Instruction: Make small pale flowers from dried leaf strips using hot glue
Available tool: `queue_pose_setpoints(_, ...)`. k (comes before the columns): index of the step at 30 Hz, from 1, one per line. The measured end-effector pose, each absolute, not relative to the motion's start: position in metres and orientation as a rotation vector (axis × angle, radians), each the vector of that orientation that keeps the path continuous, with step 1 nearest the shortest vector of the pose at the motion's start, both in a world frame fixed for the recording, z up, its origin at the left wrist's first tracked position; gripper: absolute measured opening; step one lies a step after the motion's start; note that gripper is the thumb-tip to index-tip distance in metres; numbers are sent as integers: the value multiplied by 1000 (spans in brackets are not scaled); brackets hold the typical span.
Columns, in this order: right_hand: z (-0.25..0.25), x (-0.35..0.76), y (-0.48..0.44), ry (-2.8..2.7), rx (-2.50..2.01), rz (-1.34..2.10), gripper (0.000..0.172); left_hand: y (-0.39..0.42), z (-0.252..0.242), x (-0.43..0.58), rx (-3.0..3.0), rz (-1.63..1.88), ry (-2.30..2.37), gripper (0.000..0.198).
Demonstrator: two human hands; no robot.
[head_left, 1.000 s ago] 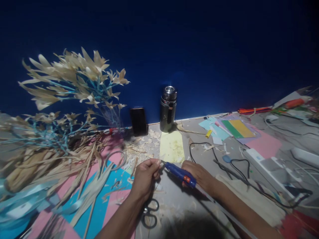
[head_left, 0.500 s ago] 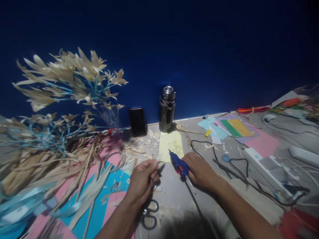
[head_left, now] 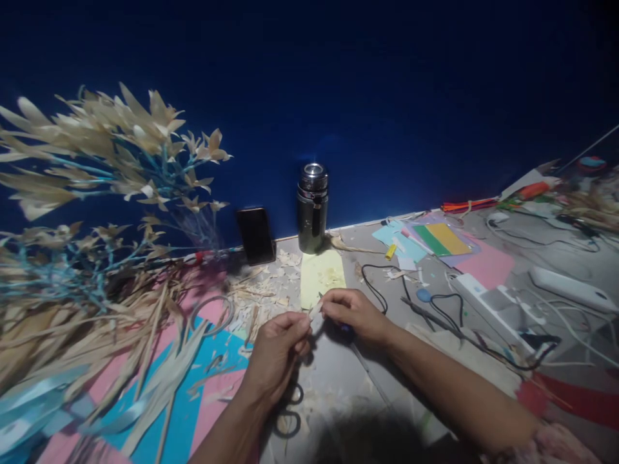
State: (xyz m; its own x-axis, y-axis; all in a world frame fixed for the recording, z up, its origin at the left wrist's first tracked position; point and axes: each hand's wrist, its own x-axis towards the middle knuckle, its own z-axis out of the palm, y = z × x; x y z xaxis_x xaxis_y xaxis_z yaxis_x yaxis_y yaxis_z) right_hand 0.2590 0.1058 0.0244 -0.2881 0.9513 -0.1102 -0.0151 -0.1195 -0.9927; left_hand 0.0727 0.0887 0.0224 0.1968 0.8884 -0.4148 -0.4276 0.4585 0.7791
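Note:
My left hand (head_left: 282, 345) pinches a small pale strip of husk-like material (head_left: 316, 316) between thumb and fingertips. Meeting it from the other side, my right hand (head_left: 355, 314) has its thumb and forefinger closed on the same piece. A blue glue gun (head_left: 346, 328) is mostly hidden under my right hand, its cord running toward me; whether that hand still touches it I cannot tell. Just beyond the fingers lies a yellow sheet (head_left: 322, 274). Dark-handled scissors (head_left: 289, 422) lie beside my left wrist, partly covered.
A metal flask (head_left: 313, 209) and an upright phone (head_left: 256, 235) stand by the blue wall. Pale flowers on blue stems (head_left: 159, 148) fill the left, above dried husks (head_left: 29, 322). At right are a power strip (head_left: 498, 312), cables and coloured sheets (head_left: 442, 240).
My right hand has come off its grip on the glue gun and moved left to pinch the pale strip with my left hand. The view has shifted slightly right.

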Motion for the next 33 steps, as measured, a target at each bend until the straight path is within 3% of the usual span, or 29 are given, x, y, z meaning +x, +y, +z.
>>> queue_pose_setpoints(13,18,246,108,-1137,-1169,1469,28,90,14,76,631,987,901,44)
queue_pose_setpoints(18,18,246,108,-1137,-1158,1484,25,90,10,74,662,985,957,36)
queue_pose_setpoints(33,18,247,105,-1157,-1150,1517,29,88,5,72,834,973,1080,28)
